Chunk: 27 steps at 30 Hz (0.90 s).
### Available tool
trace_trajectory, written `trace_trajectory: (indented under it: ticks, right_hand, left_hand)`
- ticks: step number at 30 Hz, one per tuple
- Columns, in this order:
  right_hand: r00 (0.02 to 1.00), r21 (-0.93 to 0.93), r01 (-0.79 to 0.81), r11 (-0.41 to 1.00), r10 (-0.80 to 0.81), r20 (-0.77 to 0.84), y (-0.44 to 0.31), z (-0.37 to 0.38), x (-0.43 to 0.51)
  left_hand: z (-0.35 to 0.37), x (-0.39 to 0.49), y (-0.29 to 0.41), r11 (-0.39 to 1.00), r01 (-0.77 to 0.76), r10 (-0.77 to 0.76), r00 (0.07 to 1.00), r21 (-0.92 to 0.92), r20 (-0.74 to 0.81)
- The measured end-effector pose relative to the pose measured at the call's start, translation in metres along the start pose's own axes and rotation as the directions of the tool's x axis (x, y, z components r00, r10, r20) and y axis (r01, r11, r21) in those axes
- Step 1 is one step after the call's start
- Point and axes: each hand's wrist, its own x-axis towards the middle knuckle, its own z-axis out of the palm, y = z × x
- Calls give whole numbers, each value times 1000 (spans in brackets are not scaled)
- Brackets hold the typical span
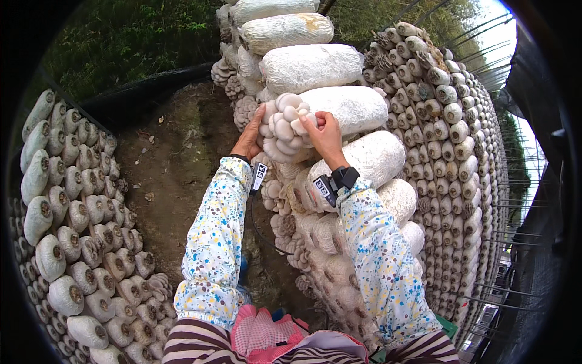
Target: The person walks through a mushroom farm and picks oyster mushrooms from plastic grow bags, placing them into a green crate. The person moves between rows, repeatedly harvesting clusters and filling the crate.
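A large cluster of pale oyster mushrooms (286, 125) sits at the near-left end of a white mushroom grow bag (348, 107) on the top row of a stack. Around the cluster's left side curves my left hand (250, 136), with the fingers partly hidden behind the caps. My right hand (326, 136) grips the caps on the right side between thumb and fingers. Whether the stems are still joined to the bag is hidden by the caps. Just below, another plump white bag (361, 157) lies under my right wrist.
Smaller mushroom clusters (275, 193) jut from the stack's left face. A bare earth aisle (177, 154) separates it from another bag stack (75, 236) at left. A tall bag wall (441, 136) rises at right, near thin rods and dark sheeting (539, 218). A cable (261, 230) hangs by my left wrist.
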Motion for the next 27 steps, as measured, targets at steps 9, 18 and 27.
trace_trajectory:
  ticks: [9, 18, 27]
  right_hand:
    - [997, -127, 80, 989, -79, 20, -1, 2, -6]
    - [990, 65, 69, 995, -76, 116, 18, -6, -7]
    - [935, -71, 335, 939, -323, 146, 18, -9, -15]
  left_hand:
    - [4, 9, -4, 984, 34, -48, 996, 176, 78]
    - [51, -16, -50, 880, -380, 461, 827, 284, -322]
    - [19, -9, -61, 923, -376, 380, 868, 76, -320]
